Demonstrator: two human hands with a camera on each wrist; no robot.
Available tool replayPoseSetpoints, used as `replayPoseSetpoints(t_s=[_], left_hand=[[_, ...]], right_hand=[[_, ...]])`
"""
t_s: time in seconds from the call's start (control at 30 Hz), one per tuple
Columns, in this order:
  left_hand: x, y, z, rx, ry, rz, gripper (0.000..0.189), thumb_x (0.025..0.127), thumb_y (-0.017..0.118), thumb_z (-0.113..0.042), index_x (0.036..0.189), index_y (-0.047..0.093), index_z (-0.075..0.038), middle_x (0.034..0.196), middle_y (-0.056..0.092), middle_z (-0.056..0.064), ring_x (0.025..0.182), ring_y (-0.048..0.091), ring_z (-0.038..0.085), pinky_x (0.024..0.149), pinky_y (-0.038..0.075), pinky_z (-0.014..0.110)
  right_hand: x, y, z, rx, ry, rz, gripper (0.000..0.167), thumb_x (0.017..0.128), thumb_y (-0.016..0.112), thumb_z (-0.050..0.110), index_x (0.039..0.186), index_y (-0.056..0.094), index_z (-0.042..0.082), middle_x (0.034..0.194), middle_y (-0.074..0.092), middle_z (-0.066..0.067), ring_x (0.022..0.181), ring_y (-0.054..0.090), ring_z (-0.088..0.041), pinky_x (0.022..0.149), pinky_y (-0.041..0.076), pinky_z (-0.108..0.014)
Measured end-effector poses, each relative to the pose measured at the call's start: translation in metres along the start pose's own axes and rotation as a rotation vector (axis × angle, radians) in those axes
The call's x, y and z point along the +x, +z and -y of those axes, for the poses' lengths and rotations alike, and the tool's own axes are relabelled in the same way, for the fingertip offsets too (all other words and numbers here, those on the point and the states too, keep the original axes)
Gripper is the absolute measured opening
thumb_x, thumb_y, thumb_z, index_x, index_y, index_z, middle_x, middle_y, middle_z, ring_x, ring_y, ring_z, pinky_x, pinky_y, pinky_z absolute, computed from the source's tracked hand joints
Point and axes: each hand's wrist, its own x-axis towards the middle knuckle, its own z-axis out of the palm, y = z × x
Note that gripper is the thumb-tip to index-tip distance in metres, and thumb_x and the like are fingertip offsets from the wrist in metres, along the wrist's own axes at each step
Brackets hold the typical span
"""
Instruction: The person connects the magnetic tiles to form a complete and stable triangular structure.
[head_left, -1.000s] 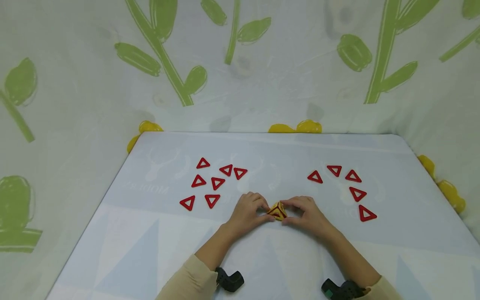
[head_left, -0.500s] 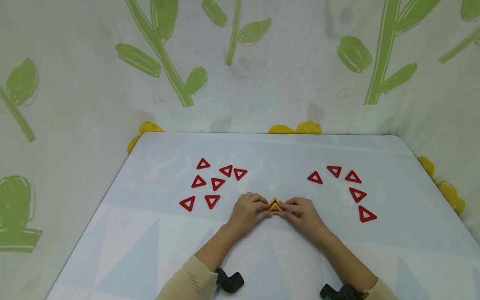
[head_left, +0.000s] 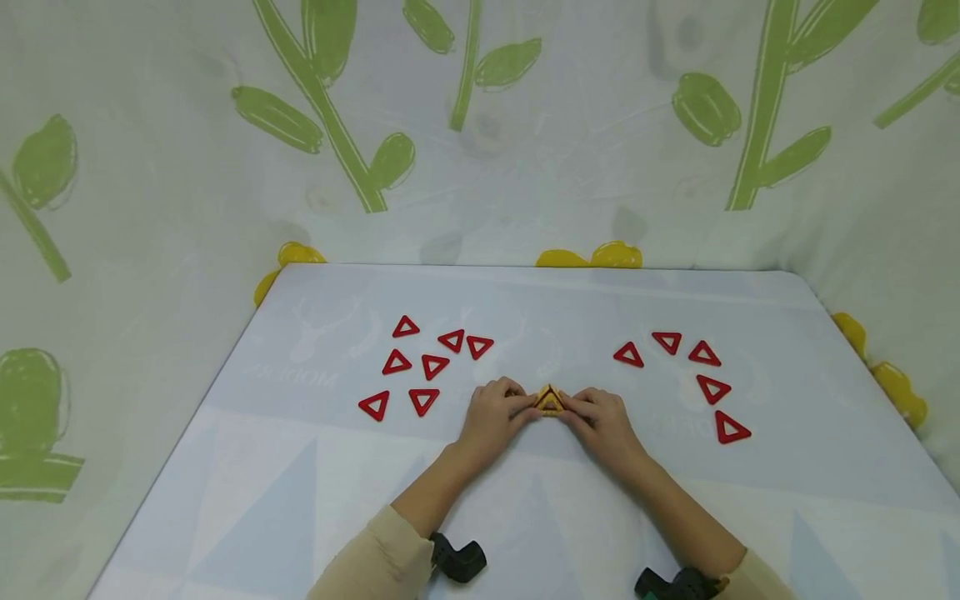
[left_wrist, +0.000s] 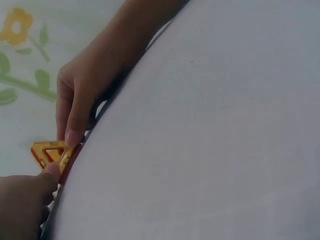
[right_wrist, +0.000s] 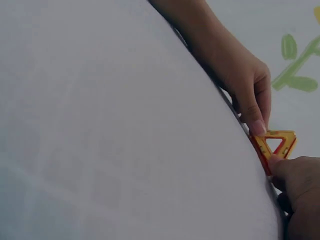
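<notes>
A small pyramid of yellow triangular magnetic tiles [head_left: 550, 408] with some red on it is at the middle of the table, between both hands. My left hand [head_left: 491, 421] pinches its left side, thumb nearer me and fingers behind. From the other side my right hand [head_left: 606, 427] pinches it in the same way. The left wrist view shows a yellow open-centred tile [left_wrist: 42, 145] of the pyramid, with the left thumb [left_wrist: 51, 171] pressed on its lower corner. In the right wrist view the right thumb [right_wrist: 275, 162] lies against the yellow tile frame [right_wrist: 286, 134]; red shows along its edges.
Several red triangular tiles [head_left: 435, 367] lie flat and scattered left of the hands. More red triangles [head_left: 714, 389] form a loose arc on the right. The pale table [head_left: 555, 517] ends at a far edge before a leaf-patterned cloth [head_left: 570, 183].
Both hands have moved slightly away from me with the pyramid. It has turned, so that one triangular face now points toward me instead of an edge. The red tiles stay put.
</notes>
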Motion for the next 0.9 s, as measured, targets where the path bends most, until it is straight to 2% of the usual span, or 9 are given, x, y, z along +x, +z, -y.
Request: replayPoseSetpoints(t_s=[0.13, 0.23, 0.33, 0.47, 0.57, 0.73, 0.9], left_hand=[[0.002, -0.002, 0.004, -0.082, -0.029, 0.040, 0.030, 0.084, 0.069, -0.022, 0.108, 0.071, -0.005, 0.097, 0.057, 0.004, 0.086, 0.054, 0.017, 0.075, 0.045, 0.027], [0.004, -0.004, 0.004, -0.108, -0.049, 0.057, 0.031, 0.086, 0.068, -0.019, 0.112, 0.070, -0.003, 0.098, 0.055, 0.005, 0.087, 0.052, 0.017, 0.074, 0.045, 0.027], [0.008, -0.002, 0.005, -0.080, -0.032, 0.037, 0.030, 0.086, 0.068, -0.019, 0.111, 0.069, -0.002, 0.096, 0.055, 0.007, 0.084, 0.051, 0.018, 0.072, 0.045, 0.027], [0.014, 0.002, 0.006, -0.006, 0.014, -0.030, 0.029, 0.087, 0.067, -0.022, 0.109, 0.071, -0.004, 0.090, 0.054, 0.006, 0.076, 0.049, 0.016, 0.069, 0.040, 0.027], [0.019, 0.005, 0.006, 0.029, 0.012, -0.047, 0.029, 0.088, 0.065, -0.024, 0.110, 0.071, -0.006, 0.088, 0.054, 0.004, 0.074, 0.048, 0.015, 0.068, 0.037, 0.028], [0.029, 0.009, 0.007, 0.028, -0.072, 0.013, 0.031, 0.087, 0.066, -0.024, 0.113, 0.070, -0.008, 0.090, 0.057, 0.004, 0.076, 0.050, 0.017, 0.069, 0.038, 0.029], [0.040, 0.012, 0.011, 0.014, -0.128, 0.056, 0.032, 0.088, 0.064, -0.026, 0.117, 0.068, -0.011, 0.092, 0.057, 0.004, 0.077, 0.049, 0.016, 0.070, 0.039, 0.027]], right_hand=[[0.004, 0.005, -0.001, 0.005, 0.035, 0.006, 0.032, 0.071, 0.078, 0.001, 0.102, 0.071, -0.005, 0.076, 0.064, -0.003, 0.064, 0.051, -0.008, 0.058, 0.040, -0.022], [0.007, 0.007, 0.000, 0.008, 0.081, 0.018, 0.031, 0.074, 0.077, 0.002, 0.103, 0.070, -0.005, 0.078, 0.064, -0.005, 0.065, 0.051, -0.009, 0.056, 0.041, -0.020], [0.010, 0.007, 0.001, 0.016, 0.156, 0.029, 0.030, 0.076, 0.076, 0.003, 0.105, 0.070, -0.004, 0.080, 0.064, -0.006, 0.066, 0.052, -0.010, 0.057, 0.044, -0.021], [0.014, 0.005, 0.003, 0.024, 0.264, 0.042, 0.028, 0.079, 0.074, 0.006, 0.105, 0.071, -0.003, 0.085, 0.064, -0.007, 0.071, 0.054, -0.012, 0.061, 0.046, -0.022], [0.016, 0.003, 0.001, 0.021, 0.323, 0.041, 0.028, 0.080, 0.074, 0.009, 0.106, 0.070, -0.002, 0.088, 0.064, -0.008, 0.074, 0.057, -0.014, 0.064, 0.048, -0.024], [0.022, 0.003, -0.004, 0.024, 0.365, 0.051, 0.031, 0.082, 0.072, 0.011, 0.109, 0.069, -0.003, 0.092, 0.065, -0.010, 0.080, 0.061, -0.018, 0.069, 0.051, -0.029], [0.029, 0.004, -0.010, 0.034, 0.387, 0.041, 0.030, 0.083, 0.071, 0.011, 0.110, 0.069, -0.002, 0.091, 0.067, -0.011, 0.079, 0.061, -0.018, 0.067, 0.050, -0.026]])
